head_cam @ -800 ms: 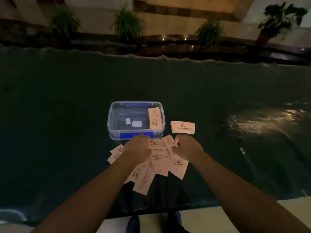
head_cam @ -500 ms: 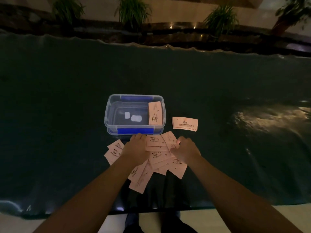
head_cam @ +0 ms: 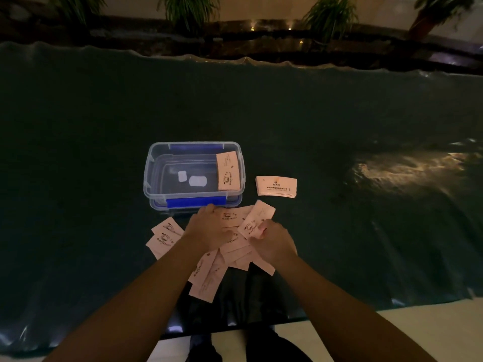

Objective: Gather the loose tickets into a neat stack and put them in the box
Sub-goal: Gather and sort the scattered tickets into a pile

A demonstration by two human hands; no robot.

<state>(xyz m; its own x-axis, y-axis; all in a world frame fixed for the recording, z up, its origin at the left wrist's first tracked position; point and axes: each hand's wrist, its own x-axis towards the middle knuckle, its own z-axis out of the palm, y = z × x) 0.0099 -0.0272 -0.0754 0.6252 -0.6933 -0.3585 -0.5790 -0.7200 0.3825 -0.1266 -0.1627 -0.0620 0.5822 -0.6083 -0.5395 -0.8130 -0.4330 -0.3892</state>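
Note:
Several loose pale pink tickets lie fanned out on the dark table just in front of a clear plastic box with blue clips. One ticket leans inside the box at its right end. A neat ticket stack sits to the right of the box. My left hand rests palm down on the pile, fingers spread. My right hand pinches the near end of one ticket lifted off the pile.
The table carries a dark, shiny cover with wrinkles and a bright glare patch at the right. Potted plants line a ledge beyond the far edge. My shoes show below the near edge.
My right hand has taken hold of one ticket and raised its far end off the pile. The left hand stayed on the pile. The camera tilted down a little.

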